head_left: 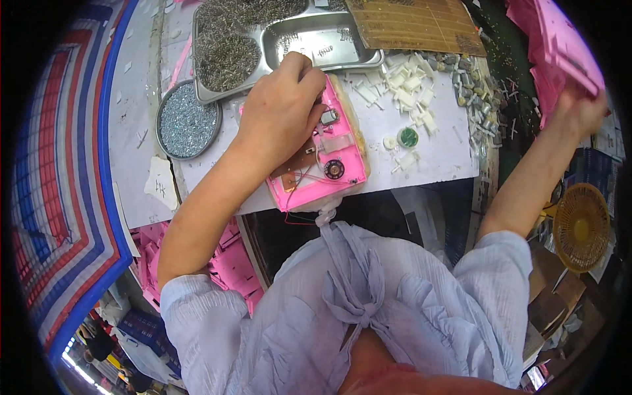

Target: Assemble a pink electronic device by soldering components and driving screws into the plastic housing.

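The left hand (282,108) lies curled over the upper part of an open pink plastic casing (320,164) on the white desk (434,155), its fingertips hidden beneath the knuckles, so what they pinch cannot be told. Below the hand the casing shows a brown circuit board, thin wires and 1 small round black speaker. The right hand (579,108), far out by the blurred rim, grasps a pink plastic panel (559,49) from a stack, partly cut off.
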A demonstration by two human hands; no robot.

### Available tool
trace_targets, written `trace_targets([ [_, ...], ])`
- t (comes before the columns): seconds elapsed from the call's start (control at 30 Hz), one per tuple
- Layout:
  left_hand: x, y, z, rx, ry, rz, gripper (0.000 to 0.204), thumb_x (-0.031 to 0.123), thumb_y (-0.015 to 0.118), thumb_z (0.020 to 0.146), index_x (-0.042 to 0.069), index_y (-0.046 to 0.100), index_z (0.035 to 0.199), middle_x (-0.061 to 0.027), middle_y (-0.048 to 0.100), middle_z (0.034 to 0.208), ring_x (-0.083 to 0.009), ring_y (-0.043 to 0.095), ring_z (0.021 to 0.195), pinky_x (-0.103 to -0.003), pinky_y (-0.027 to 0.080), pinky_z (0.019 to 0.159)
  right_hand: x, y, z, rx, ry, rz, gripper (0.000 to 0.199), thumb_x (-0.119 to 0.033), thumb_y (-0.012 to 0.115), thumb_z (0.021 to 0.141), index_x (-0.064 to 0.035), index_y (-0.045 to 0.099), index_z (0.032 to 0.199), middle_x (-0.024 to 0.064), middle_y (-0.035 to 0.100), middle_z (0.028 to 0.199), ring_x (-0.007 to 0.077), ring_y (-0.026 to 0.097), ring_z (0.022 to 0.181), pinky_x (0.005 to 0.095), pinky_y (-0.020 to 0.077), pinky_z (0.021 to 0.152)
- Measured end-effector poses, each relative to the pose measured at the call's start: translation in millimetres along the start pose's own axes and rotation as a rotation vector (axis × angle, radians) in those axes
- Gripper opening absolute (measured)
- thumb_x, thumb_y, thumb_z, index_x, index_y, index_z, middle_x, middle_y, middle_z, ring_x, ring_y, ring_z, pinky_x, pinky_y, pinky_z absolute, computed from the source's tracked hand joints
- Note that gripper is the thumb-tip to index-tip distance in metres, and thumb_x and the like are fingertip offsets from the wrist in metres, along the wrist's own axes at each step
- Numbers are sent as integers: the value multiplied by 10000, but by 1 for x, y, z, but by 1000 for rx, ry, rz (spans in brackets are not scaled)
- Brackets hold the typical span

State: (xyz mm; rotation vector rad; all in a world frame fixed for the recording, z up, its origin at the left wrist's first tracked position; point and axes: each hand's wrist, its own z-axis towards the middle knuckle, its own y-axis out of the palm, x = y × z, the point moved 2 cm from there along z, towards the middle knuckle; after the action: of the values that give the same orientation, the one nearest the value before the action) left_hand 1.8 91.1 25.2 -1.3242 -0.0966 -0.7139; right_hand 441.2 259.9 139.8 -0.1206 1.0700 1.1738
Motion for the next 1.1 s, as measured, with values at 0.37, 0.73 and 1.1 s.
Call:
trace_targets([
  [0.37,-23,-92,-13,219,-45,-1015,455,192,726,901,14,614,1305,-118,620,1303,-171,607,1121,-313,500,909,-72,109,-188,-1224,881,-45,394,-289,638,922,37,671,1140,130,711,991,191,701,864,321,559,759],
  [0.73,-76,-139,-112,626,-445,-1182,428,171,570,1022,-100,516,1349,-189,667,1224,-236,673,1118,-354,531,984,13,105,-294,-1552,325,-616,332,-267,776,830,-33,677,1043,89,691,1040,199,636,964,318,490,819],
  [1.1,-57,-69,-142,687,-617,-1300,312,124,604,1006,-42,601,1270,-143,694,1191,-183,679,1071,-328,531,962,21,81,-357,-1051,332,-588,332,-122,681,781,-39,603,1093,157,615,1083,341,534,1052,439,405,986],
])
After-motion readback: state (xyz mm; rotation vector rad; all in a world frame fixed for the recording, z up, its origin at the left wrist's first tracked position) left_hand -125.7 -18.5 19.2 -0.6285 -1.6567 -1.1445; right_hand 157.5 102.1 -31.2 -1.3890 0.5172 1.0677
